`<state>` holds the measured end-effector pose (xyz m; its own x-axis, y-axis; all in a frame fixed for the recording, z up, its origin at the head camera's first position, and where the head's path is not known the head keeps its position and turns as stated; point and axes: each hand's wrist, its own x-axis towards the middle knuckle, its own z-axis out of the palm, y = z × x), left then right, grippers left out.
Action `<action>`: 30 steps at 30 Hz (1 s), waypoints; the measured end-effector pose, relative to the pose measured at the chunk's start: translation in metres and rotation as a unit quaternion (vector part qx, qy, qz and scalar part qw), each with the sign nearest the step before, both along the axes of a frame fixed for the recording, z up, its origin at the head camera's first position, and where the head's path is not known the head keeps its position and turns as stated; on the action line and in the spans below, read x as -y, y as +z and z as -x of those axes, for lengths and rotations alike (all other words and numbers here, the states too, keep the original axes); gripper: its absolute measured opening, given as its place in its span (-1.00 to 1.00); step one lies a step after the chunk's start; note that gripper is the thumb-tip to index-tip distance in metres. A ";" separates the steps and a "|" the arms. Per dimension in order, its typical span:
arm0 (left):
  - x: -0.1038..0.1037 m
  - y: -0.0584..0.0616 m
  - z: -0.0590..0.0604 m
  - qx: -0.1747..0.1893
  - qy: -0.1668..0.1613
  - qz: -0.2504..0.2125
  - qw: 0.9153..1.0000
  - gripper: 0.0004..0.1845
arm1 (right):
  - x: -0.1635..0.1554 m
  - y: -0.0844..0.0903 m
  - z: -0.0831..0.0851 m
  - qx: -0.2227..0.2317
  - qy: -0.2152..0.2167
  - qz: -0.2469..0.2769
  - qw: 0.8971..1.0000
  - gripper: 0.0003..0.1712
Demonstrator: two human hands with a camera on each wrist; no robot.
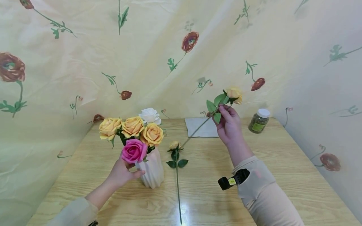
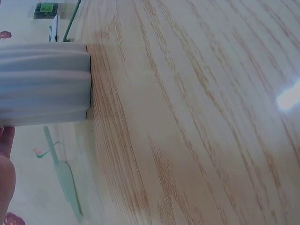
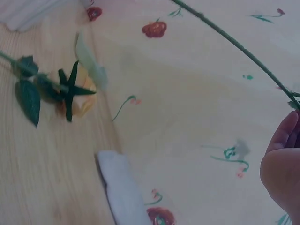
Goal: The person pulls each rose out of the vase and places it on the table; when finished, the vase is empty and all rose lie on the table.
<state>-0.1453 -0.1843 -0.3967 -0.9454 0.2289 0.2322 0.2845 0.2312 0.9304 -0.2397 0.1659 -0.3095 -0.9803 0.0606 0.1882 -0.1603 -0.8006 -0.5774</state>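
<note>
5 roses in white vase (image 1: 152, 171), left hand (image 1: 123, 172) wrapped round its side. Right hand (image 1: 229, 125) pinching yellow rose stem (image 1: 198, 128) right of vase; 1 more rose (image 1: 176, 153) lying beside vase, not yet placed.

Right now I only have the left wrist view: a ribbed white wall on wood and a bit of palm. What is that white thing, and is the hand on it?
Observer: It is a white vase; the left hand holds its side, thumb across the front.
Operator: Anything in it?
Observer: Yes, a bunch of roses: three yellow, one white, one pink.
Operator: And the other hand?
Observer: The right hand pinches a yellow rose by its stem, raised above the table.
Operator: Any flowers left lying?
Observer: One loose rose lies beside the vase.
</note>
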 end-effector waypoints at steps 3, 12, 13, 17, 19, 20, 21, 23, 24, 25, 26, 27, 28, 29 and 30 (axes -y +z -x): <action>0.000 0.000 0.000 0.002 0.007 0.016 1.000 -0.12 | -0.004 -0.008 0.002 0.016 -0.007 -0.031 0.999 -0.86; 0.003 0.000 0.001 0.008 0.017 0.046 0.999 -0.12 | -0.007 -0.029 0.008 0.053 -0.011 -0.109 0.993 -0.91; 0.003 0.000 0.001 0.005 0.018 0.049 0.999 -0.14 | -0.007 -0.031 0.008 0.055 -0.011 -0.121 0.991 -0.92; 0.001 -0.001 0.000 -0.009 0.020 0.049 0.999 -0.18 | -0.004 -0.041 0.009 0.070 0.000 -0.188 0.980 -0.92; 0.001 -0.001 0.000 -0.012 0.021 0.049 0.998 -0.19 | -0.002 -0.045 0.008 0.078 0.010 -0.218 0.973 -0.93; 0.000 -0.001 0.000 -0.012 0.022 0.051 0.998 -0.19 | -0.001 -0.048 0.008 0.082 0.014 -0.236 0.968 -0.93; 0.000 -0.001 0.000 -0.009 0.023 0.054 0.998 -0.19 | 0.000 -0.050 0.007 0.087 0.016 -0.249 0.964 -0.93; 0.000 0.000 -0.001 -0.005 0.024 0.061 0.998 -0.19 | 0.002 -0.054 0.007 0.094 0.019 -0.276 0.956 -0.92; 0.000 0.001 -0.001 -0.006 0.024 0.064 0.998 -0.19 | 0.003 -0.056 0.006 0.097 0.019 -0.290 0.952 -0.91; 0.000 0.001 -0.001 -0.006 0.025 0.067 0.997 -0.18 | 0.005 -0.058 0.006 0.098 0.021 -0.305 0.947 -0.89; 0.000 0.001 -0.001 -0.008 0.024 0.067 0.997 -0.18 | 0.006 -0.060 0.006 0.103 0.021 -0.321 0.941 -0.87; 0.000 0.002 -0.001 -0.009 0.024 0.067 0.997 -0.17 | 0.008 -0.063 0.006 0.106 0.023 -0.336 0.936 -0.85; 0.000 0.002 -0.001 -0.011 0.025 0.067 0.997 -0.16 | 0.009 -0.065 0.005 0.108 0.027 -0.352 0.929 -0.83; 0.000 0.002 -0.001 -0.012 0.025 0.068 0.997 -0.15 | 0.010 -0.067 0.005 0.110 0.031 -0.368 0.923 -0.81; 0.001 0.002 -0.001 -0.015 0.025 0.069 0.997 -0.14 | 0.012 -0.069 0.005 0.115 0.033 -0.386 0.915 -0.79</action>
